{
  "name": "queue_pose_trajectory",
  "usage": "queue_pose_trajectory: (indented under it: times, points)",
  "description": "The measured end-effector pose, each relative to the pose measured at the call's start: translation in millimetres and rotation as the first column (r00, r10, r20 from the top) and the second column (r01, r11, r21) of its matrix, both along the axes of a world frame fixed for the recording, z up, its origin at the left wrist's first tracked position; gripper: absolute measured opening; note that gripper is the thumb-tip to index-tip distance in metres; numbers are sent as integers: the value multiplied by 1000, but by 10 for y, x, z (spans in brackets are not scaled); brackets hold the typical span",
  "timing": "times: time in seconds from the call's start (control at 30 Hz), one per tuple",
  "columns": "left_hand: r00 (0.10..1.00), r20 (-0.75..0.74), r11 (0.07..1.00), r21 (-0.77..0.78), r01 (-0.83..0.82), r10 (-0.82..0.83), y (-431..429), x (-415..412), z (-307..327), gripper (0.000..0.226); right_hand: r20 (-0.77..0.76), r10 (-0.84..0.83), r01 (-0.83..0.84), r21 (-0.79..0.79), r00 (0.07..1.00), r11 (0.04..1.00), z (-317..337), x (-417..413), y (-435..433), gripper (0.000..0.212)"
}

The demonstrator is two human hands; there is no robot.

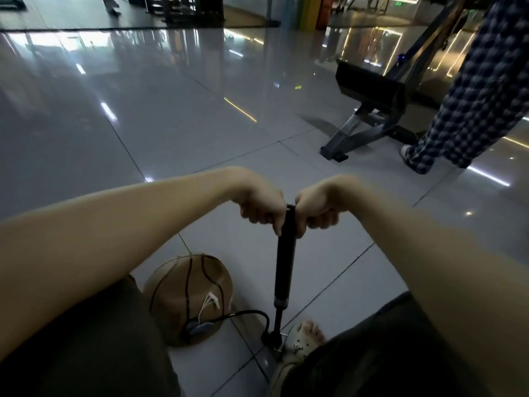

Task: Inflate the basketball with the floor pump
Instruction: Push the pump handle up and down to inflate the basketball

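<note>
Your left grip (262, 206) and right grip (316, 209) each curl tight round the floor pump (284, 253) handle, one on either side, so the push runs straight. The basketball (189, 296) lies at 10 o'clock from the pump's base, joined by the hose (252, 312). Your foot (307, 335) steadies that base.

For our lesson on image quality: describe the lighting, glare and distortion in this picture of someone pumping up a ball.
Head view: dim light, with the ball and pump in shade. Head view: lamp glare streaks the glossy floor. Head view: wide-angle bend stretches the forearms at the edges; the left hand and right hand look slightly soft.
</note>
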State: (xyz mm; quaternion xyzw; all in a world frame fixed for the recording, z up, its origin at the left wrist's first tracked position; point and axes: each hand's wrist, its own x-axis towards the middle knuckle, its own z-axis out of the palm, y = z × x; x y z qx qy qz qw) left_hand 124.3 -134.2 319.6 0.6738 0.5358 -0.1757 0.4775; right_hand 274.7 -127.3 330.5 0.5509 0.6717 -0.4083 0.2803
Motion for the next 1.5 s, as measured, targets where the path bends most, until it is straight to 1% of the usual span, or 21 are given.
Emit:
queue_pose_trajectory:
  times: [0.07,0.1,0.17,0.2,0.27,0.33,0.5,0.53,0.63,0.73,0.83,0.9,0.97,1.0,1.07,1.13,1.2,1.27,1.37,1.4,1.5]
  points:
    - [1000,-4,1000,-9,16,-17,85,-32,21,30,-9,12,-12,-1,1000,1000,33,-11,57,28]
    - [1000,-19,999,-25,20,-21,86,-19,-89,30,6,15,-15,-8,1000,1000,-71,-1,60,30]
    - [998,-58,997,-71,33,-37,41,71,-465,29,42,26,-24,-48,999,999,-467,45,23,28]
    - [996,-73,996,-83,44,-50,9,127,-673,27,52,31,-28,-62,998,998,-691,71,-6,23]
    - [993,-96,995,-79,67,-74,-40,220,-1023,26,55,26,-22,-63,998,998,-1076,115,-49,11]
    - [989,-106,993,-74,95,-103,-79,264,-1254,26,58,22,-18,-56,998,998,-1330,147,-98,7]
    - [988,-90,992,-38,123,-126,-319,291,-1622,10,76,59,-54,-64,995,996,-1732,162,-313,8]
    - [988,-91,992,-29,122,-124,-361,297,-1636,11,76,56,-51,-70,996,996,-1745,163,-356,10]
    - [977,-142,987,0,160,-158,-448,332,-1546,22,117,77,-68,-81,990,994,-1645,145,-466,18]
    - [972,-176,987,-15,157,-157,-456,332,-1264,27,140,115,-99,-120,983,988,-1356,120,-430,16]
    - [989,-110,995,5,99,-97,-273,214,-707,32,80,82,-74,-108,993,991,-796,106,-192,13]
    - [998,-48,999,-3,41,-41,-85,132,-253,34,35,39,-36,-72,999,997,-326,98,5,18]
    - [1000,-7,1000,-23,19,-20,93,82,106,38,-4,20,-20,-54,1000,998,66,99,161,20]
    - [1000,0,1000,-17,24,-24,169,74,203,41,-19,18,-19,-55,1000,998,179,104,213,19]
    - [999,-18,999,-25,47,-47,251,86,183,42,-33,3,-5,-66,999,998,183,128,257,18]
    - [996,-57,997,-48,67,-70,252,107,-88,36,-11,3,-3,-78,1000,997,-94,123,227,23]
    - [994,-77,995,-65,77,-82,223,130,-505,30,10,-1,2,-89,1000,996,-517,101,159,26]
    - [994,-77,994,-80,73,-79,178,146,-889,29,14,-2,3,-84,1000,996,-909,99,117,22]
    - [995,-65,994,-88,67,-73,64,186,-1297,29,4,-9,10,-77,1000,997,-1337,134,29,5]
    - [994,-71,994,-81,77,-82,19,202,-1408,28,10,-12,13,-81,1000,997,-1458,144,-15,3]
    - [991,-91,995,-48,91,-95,-143,247,-1634,20,21,-16,18,-107,1000,994,-1716,167,-136,6]
